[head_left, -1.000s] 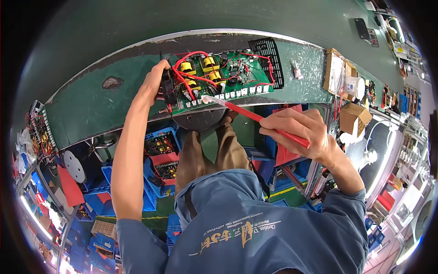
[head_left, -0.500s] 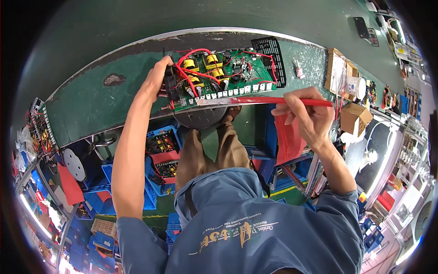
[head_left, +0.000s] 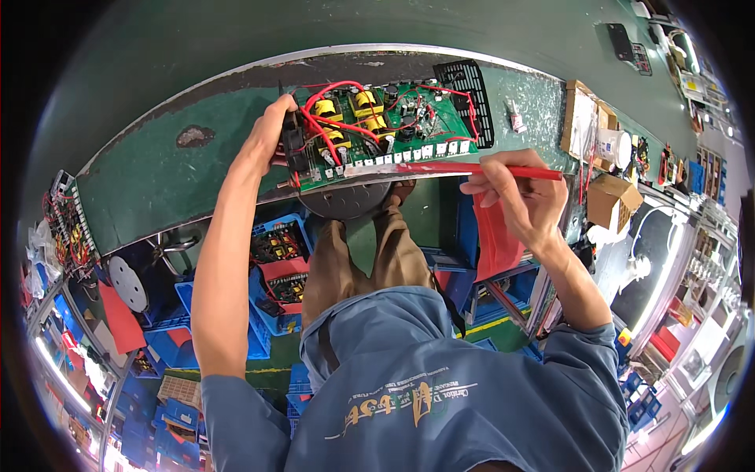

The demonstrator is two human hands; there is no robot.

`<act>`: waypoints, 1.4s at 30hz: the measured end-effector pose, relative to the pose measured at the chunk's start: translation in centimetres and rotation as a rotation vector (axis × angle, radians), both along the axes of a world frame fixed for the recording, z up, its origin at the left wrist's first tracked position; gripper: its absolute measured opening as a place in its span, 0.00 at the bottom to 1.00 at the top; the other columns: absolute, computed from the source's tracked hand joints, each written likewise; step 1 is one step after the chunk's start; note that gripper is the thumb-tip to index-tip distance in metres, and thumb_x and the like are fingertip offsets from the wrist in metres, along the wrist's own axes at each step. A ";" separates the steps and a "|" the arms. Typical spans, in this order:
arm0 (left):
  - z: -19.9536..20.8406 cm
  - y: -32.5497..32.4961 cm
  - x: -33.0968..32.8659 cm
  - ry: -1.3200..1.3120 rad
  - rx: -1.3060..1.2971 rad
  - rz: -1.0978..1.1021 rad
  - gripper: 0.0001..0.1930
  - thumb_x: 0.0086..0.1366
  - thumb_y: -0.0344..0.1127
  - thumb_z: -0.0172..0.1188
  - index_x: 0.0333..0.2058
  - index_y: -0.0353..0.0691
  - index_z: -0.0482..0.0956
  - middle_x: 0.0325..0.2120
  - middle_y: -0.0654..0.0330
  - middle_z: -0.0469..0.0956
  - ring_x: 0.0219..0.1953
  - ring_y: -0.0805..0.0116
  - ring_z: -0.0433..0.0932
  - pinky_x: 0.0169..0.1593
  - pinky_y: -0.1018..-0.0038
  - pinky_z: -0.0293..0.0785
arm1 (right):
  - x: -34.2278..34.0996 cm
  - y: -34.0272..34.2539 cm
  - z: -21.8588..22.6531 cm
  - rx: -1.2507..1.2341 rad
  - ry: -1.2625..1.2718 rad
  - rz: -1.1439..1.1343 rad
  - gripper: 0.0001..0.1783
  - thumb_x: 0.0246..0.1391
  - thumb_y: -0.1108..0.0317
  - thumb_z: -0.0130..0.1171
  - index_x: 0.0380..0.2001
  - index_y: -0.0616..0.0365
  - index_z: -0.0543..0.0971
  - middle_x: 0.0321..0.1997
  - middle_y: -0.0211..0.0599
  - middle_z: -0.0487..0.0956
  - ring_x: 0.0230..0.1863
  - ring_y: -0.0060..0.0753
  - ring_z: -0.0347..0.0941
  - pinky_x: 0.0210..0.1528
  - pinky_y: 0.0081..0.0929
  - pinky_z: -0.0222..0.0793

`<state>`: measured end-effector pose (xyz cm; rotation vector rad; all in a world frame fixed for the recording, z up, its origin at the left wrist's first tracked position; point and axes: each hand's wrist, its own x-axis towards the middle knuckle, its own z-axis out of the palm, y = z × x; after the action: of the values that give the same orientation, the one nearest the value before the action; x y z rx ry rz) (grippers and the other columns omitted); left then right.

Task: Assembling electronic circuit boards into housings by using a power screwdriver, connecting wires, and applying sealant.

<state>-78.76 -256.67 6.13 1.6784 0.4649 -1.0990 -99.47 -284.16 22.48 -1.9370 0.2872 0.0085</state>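
A green circuit board [head_left: 450, 126] with yellow-wrapped transformers [head_left: 366, 102] and thick red wires [head_left: 321, 94] lies at the bench's near edge. My left hand [head_left: 269, 132] is closed around the black end piece [head_left: 294, 148] on the board's left side, its fingertips partly hidden. In my right hand [head_left: 521, 197], gripped between thumb and fingers, is a long red-handled spatula [head_left: 448, 168]. White paste coats its flat end, which lies along the row of small white-faced components [head_left: 405, 157] on the board's near edge. A black slotted grille [head_left: 474, 98] stands at the board's right end.
The green bench [head_left: 149, 177] carries a small white tube [head_left: 515, 118], with an open cardboard box [head_left: 578, 118] farther right. Below the bench are a round stool [head_left: 346, 201] and blue crates [head_left: 263, 330] with more boards. A red sheet [head_left: 497, 240] hangs near my right forearm.
My right hand and the spatula have slid slightly left along the board's near edge. The left hand has stayed at the black end piece.
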 end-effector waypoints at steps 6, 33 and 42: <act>-0.4 0.3 0.2 -0.030 0.041 -0.038 0.22 0.56 0.59 0.52 0.29 0.45 0.79 0.23 0.64 0.78 0.25 0.68 0.77 0.34 0.65 0.73 | -0.2 -0.1 0.6 0.060 -0.077 0.060 0.09 0.70 0.73 0.54 0.43 0.72 0.76 0.34 0.52 0.85 0.34 0.38 0.87 0.30 0.23 0.82; -0.2 0.7 -0.2 -0.025 0.013 -0.037 0.22 0.56 0.58 0.52 0.30 0.44 0.78 0.25 0.63 0.78 0.26 0.66 0.77 0.35 0.64 0.73 | -0.2 1.5 -0.1 -0.475 -0.412 0.388 0.07 0.60 0.76 0.63 0.42 0.65 0.82 0.35 0.40 0.86 0.31 0.35 0.85 0.27 0.25 0.79; 0.6 -0.5 0.2 -0.026 -0.038 0.004 0.16 0.58 0.54 0.54 0.27 0.47 0.74 0.21 0.67 0.74 0.22 0.74 0.72 0.28 0.72 0.66 | -0.9 -0.2 0.4 -0.173 -0.374 0.235 0.06 0.66 0.76 0.54 0.40 0.68 0.78 0.34 0.45 0.86 0.31 0.36 0.86 0.30 0.26 0.81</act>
<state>-78.53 -257.14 6.70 1.6559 0.4285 -1.0755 -100.37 -284.39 22.93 -2.0872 -0.1950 -0.2284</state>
